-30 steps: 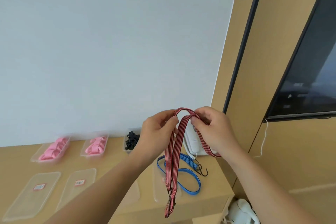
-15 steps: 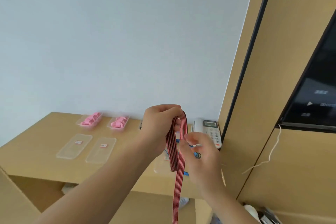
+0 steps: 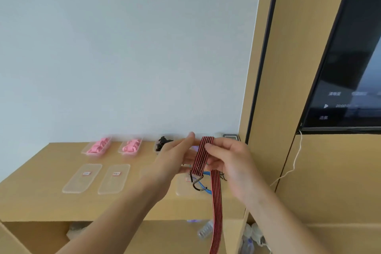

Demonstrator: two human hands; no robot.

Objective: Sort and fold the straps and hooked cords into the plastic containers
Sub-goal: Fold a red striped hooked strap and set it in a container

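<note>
Hands raised above the desk [image 3: 37, 198], both holding a red-and-black striped cord [image 3: 203, 155]. The left hand [image 3: 175, 161] has its fingers fairly straight, thumb up, with the folded part of the cord lying against them; whether those fingers curl round it cannot be told. The right hand [image 3: 228, 163] grips the cord from the other side, thumb laid across the stripes. The cord is doubled over at the top between the two hands. Its shorter end stops just below the hands in a dark metal hook [image 3: 198, 184]; the longer run hangs straight down past the desk's front edge and leaves the picture at the bottom.

Behind the hook a blue cord [image 3: 207, 189] lies in a clear container [image 3: 181, 188] on the desk, partly hidden. Along the wall stand two clear containers of pink straps [image 3: 99, 146] [image 3: 132, 145] and one holding dark items [image 3: 161, 142], too blurred to identify. In front of these lie two flat clear lids [image 3: 82, 178] [image 3: 114, 179], each bearing a small red-and-white label. A telephone [image 3: 231, 136] shows just behind the hands at the desk's far right corner. A dark screen [image 3: 346, 80] is mounted on the wood panel to the right, with a thin white wire [image 3: 294, 163] hanging beneath it.
</note>
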